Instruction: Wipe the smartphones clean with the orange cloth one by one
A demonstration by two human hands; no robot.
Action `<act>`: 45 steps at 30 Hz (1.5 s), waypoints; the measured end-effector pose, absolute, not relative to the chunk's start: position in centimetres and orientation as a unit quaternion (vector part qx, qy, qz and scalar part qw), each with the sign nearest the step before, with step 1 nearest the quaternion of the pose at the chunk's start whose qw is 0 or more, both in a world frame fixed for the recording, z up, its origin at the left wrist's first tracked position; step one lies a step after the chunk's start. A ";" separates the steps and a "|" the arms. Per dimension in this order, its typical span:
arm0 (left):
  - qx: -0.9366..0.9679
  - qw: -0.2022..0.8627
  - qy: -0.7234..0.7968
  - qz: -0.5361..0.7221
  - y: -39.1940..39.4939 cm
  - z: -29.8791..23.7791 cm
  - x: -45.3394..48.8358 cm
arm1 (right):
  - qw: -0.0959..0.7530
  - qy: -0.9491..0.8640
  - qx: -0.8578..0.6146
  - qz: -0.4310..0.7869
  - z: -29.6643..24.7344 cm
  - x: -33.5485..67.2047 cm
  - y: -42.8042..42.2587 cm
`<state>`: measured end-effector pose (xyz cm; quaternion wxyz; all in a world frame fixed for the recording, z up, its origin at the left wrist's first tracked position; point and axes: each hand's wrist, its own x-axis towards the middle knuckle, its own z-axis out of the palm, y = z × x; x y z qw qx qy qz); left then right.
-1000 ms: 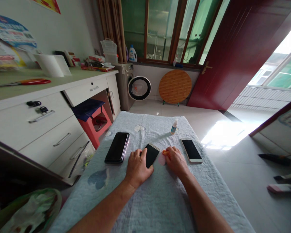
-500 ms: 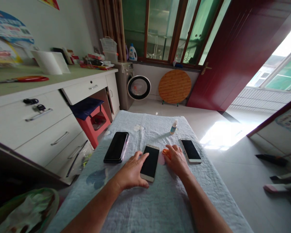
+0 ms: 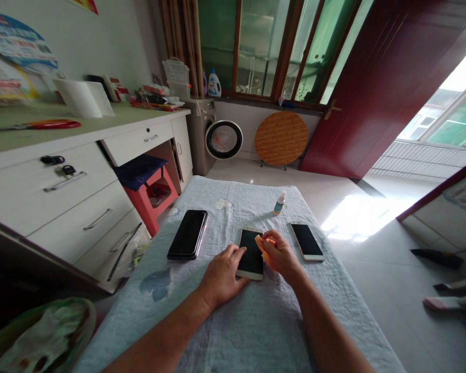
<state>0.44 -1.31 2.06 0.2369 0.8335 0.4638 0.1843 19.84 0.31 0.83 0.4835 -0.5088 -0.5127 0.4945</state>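
Three phones lie on a pale blue quilted cloth [image 3: 256,321]. The middle phone [image 3: 250,248] has a white frame and a dark screen. My left hand [image 3: 221,277] rests on its near left corner, fingers curled against the edge. My right hand [image 3: 279,254] pinches a small orange cloth [image 3: 261,242] and presses it on the right side of that screen. A black phone [image 3: 188,241] lies to the left, and a white-framed phone [image 3: 306,241] to the right. A small spray bottle [image 3: 279,203] stands farther back.
A white drawer desk [image 3: 62,181] runs along the left, with a red stool [image 3: 149,194] under it. A washing machine [image 3: 213,137] and a round wooden board [image 3: 280,138] stand at the far wall. A green plastic bag [image 3: 42,336] lies at the bottom left.
The middle phone has been shifted right and turned straighter. My right hand has moved left from the cloth beside it onto its screen, carrying the orange cloth. My left hand stays at the phone's near left corner.
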 end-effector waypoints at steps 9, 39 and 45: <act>0.839 0.208 0.469 0.183 -1.5 1.8 0.7 | 0.365 -0.647 -0.611 0.274 1.7 19.2 0.0; 0.845 0.185 0.470 0.174 -1.6 1.6 0.7 | 0.209 -0.775 -0.558 0.210 2.8 19.5 -0.4; 0.846 0.182 0.475 0.161 -1.6 1.8 0.7 | 0.146 -0.785 -0.495 0.342 4.3 20.3 -1.5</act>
